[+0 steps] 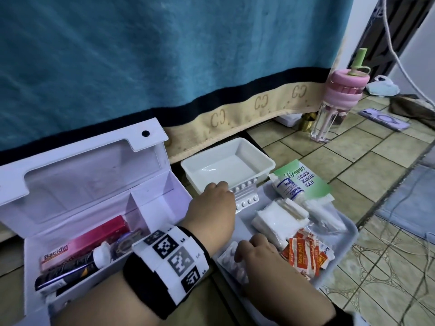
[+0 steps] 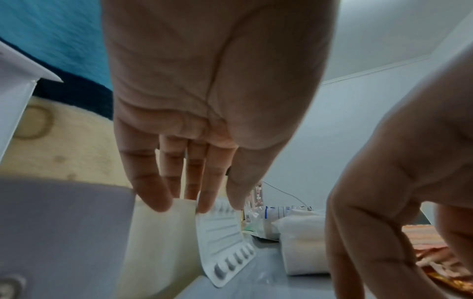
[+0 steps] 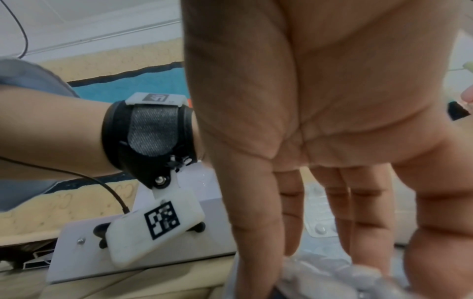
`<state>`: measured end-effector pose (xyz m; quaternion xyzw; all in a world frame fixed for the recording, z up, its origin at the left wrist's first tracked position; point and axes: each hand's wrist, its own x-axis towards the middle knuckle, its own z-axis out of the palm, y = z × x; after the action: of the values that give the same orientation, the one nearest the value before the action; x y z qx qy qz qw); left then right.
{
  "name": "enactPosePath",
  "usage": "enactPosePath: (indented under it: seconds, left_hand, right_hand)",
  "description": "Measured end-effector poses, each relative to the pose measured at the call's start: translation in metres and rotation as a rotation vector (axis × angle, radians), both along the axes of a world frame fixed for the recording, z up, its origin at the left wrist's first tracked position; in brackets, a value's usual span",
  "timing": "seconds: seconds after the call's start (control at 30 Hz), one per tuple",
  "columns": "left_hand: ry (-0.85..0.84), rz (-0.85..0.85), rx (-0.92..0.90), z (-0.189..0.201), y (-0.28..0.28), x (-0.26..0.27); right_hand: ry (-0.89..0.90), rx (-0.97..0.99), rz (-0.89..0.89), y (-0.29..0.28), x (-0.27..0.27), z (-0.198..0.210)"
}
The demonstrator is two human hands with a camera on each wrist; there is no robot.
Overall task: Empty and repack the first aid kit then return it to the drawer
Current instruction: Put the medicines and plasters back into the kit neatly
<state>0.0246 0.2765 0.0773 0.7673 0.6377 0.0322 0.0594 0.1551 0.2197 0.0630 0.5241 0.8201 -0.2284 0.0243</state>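
The white first aid kit (image 1: 174, 191) lies open at the left, holding a pink Bacidin box (image 1: 84, 243) and a dark tube (image 1: 70, 269). Its empty white insert (image 1: 266, 161) stands behind a grey tray (image 1: 353, 234) of supplies. A blister pack (image 1: 247, 201) (image 2: 225, 242) leans against the insert. My left hand (image 1: 226, 187) (image 2: 220, 208) pinches its top edge between thumb and forefinger. My right hand (image 1: 240, 250) (image 3: 345, 273) comes down with straight fingers onto a second blister pack (image 1: 231, 264) (image 3: 327, 281) at the tray's near corner. Its fingertips are hidden.
The tray also holds a crepe bandage (image 1: 289, 187), a green first aid guide (image 1: 306, 177), gauze (image 1: 275, 220) and orange plasters (image 1: 303, 255). A teal blanket (image 1: 164, 55) hangs behind. On the tiled floor stand a pink bottle (image 1: 341, 102) and a phone (image 1: 386, 118), with cables (image 1: 400, 243) at the right.
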Motion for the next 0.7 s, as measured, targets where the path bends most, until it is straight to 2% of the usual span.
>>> enactPosePath:
  seconds: [0.2,0.37,0.53,0.7]
  left_hand:
    - [-0.022,-0.033,-0.007,-0.008,0.0,-0.002]
    - [-0.155,0.017,0.041,-0.007,-0.003,0.0]
    - [-0.309,0.054,0.155,0.01,-0.011,-0.005]
    - [-0.392,0.13,0.256,0.041,-0.037,-0.031]
  right_hand:
    - [0.045,0.049,0.028,0.0,-0.003,0.002]
    - [0.099,0.105,-0.005,-0.002,-0.004,0.014]
    - [0.151,0.132,-0.119,0.0,-0.003,0.01]
    - [0.208,0.142,-0.073,0.0,-0.007,0.019]
